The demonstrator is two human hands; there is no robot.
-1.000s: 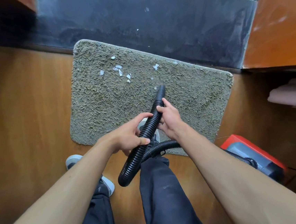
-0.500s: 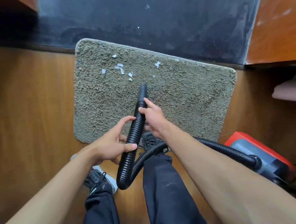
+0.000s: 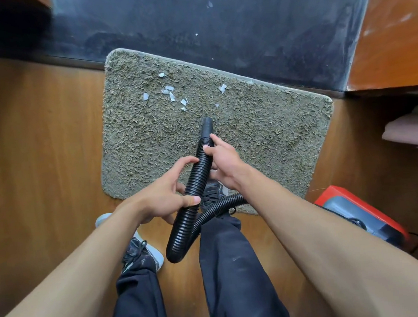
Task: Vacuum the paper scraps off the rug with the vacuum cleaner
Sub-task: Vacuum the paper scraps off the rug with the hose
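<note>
I am gripping the black ribbed plastic vacuum hose (image 3: pixel 199 176) with both grips closed round it, left hand (image 3: pixel 160 196) lower, right hand (image 3: pixel 225 162) by the smooth nozzle (image 3: pixel 206 128), which is pointing over the shaggy grey-green rug (image 3: pixel 145 144) near the small white paper scraps (image 3: pixel 172 96), apart from them.

I see a brown wood-grain floor (image 3: pixel 36 149) carrying a shaggy grey-green rectangular rug (image 3: pixel 264 137), its far edge against a dark stone strip (image 3: pixel 241 27). Across the rug's far half lie small white paper scraps (image 3: pixel 171 95). A red-and-grey vacuum cleaner body (image 3: pixel 356 210) sits on the floor just beside the rug's near right corner.
</note>
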